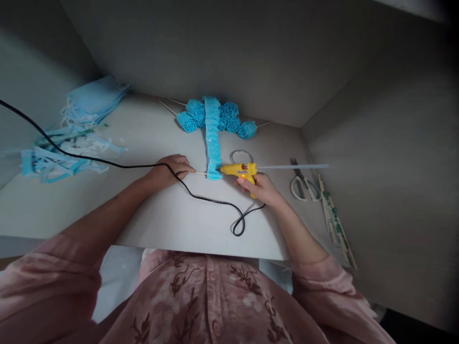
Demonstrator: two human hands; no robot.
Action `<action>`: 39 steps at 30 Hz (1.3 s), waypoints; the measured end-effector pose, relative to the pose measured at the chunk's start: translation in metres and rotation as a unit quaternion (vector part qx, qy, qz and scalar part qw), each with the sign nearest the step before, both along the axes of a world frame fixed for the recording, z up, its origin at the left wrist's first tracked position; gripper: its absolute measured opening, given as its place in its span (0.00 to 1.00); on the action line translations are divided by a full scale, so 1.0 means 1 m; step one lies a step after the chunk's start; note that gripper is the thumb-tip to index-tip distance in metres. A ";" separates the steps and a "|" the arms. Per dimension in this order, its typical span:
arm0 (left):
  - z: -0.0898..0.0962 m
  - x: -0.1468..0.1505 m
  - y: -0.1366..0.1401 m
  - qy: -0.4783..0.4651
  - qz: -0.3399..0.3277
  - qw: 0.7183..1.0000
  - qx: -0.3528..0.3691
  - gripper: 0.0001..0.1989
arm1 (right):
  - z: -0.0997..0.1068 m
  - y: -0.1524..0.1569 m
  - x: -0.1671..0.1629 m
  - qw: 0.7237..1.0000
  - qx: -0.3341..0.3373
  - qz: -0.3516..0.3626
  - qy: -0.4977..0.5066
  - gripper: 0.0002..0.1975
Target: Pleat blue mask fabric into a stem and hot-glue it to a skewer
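Note:
My right hand [263,188] is wrapped round a yellow hot glue gun [234,169] with a long glue stick [294,166] sticking out of its back. The gun's nozzle is at the near end of a gathered blue strip [213,143], which runs away from me over the table. My left hand [171,172] pinches a thin wooden stick [197,173] whose tip meets that same end of the strip. At the strip's far end lie several blue rolled flowers [229,111] on thin sticks, some partly covered by it.
A black cord [211,200] crosses my left hand and loops near the front. Stacked face masks [95,100] and cut scraps [68,153] lie left. A ring of tape or wire [242,152], scissors [303,184] and sticks with green bits [337,220] lie right. Walls enclose the table.

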State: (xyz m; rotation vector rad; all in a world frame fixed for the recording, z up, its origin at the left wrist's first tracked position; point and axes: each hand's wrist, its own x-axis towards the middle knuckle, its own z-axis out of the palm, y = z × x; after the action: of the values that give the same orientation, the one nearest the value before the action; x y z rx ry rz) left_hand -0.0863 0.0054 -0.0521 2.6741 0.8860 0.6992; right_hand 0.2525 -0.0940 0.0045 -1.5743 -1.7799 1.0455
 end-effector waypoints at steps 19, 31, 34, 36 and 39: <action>-0.001 -0.001 -0.001 -0.001 0.006 1.000 -0.002 0.16 | 0.000 -0.001 0.000 0.993 -0.061 -0.015 0.105 0.32; -0.001 0.000 -0.001 0.000 0.006 1.000 -0.003 0.16 | 0.003 -0.002 -0.004 0.999 -0.042 0.024 0.008 0.28; -0.001 0.000 -0.001 -0.004 0.007 1.000 -0.006 0.16 | 0.005 -0.002 -0.001 0.999 -0.022 0.023 -0.002 0.25; -0.002 0.000 0.000 -0.005 0.010 1.000 -0.005 0.16 | 0.006 -0.002 0.003 0.999 -0.004 0.005 0.039 0.23; -0.002 -0.001 0.000 -0.011 0.005 1.000 0.003 0.16 | 0.003 0.000 0.008 0.995 0.023 -0.020 0.092 0.27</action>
State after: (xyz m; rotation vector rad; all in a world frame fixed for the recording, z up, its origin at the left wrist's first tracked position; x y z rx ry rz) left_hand -0.0871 0.0051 -0.0542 2.6639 0.8933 0.7350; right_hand 0.2602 -0.0943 0.0076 -1.4307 -1.6304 1.0848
